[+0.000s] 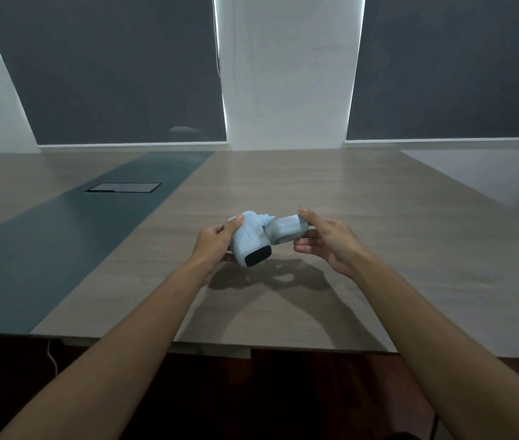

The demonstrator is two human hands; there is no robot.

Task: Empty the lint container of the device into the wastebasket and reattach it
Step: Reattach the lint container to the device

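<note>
A pale blue-white lint remover [250,241] with a dark panel at its near end hovers a little above the wooden table [379,249]. My left hand [217,246] grips its body from the left. My right hand [321,241] pinches a translucent grey lint container [286,230], thumb on top and fingers beneath. The container's left end touches the device's right side at an angle; whether it is locked on I cannot tell. No wastebasket is in view.
A dark grey strip [61,249] runs down the table's left half with a closed cable hatch [124,187] in it. The table's near edge lies under my forearms. Dark blinds and a white wall stand behind the table.
</note>
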